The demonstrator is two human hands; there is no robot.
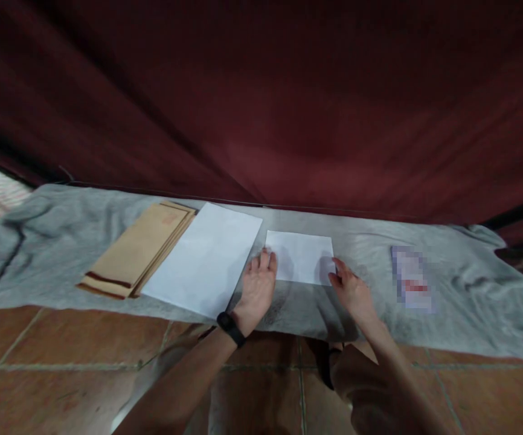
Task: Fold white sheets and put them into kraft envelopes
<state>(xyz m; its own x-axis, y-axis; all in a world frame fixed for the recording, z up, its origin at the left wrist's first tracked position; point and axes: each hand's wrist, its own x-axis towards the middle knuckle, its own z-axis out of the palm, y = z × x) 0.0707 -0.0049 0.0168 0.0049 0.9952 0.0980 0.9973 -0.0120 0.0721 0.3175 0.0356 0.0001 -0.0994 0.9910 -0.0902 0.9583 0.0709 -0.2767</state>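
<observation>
A small white sheet of paper (304, 257), possibly folded, lies flat on the grey cloth in front of me. At its left edge rests my left hand (259, 285), fingers stretched out and fingertips touching the paper; a black band is on that wrist. My right hand (353, 294) is at the opposite edge, its thumb and index finger closed on the paper's right side. Left of my left hand lies a larger stack of white paper (205, 257), partly overlapping or abutting several brown envelopes (139, 241).
A grey cloth (356, 238) covers the long, low surface. Toward its right lies a blurred purplish-white item (413, 281) with a red mark. Behind rises a dark red fabric wall (270, 121). Terracotta floor tiles (84, 338) show along the near edge.
</observation>
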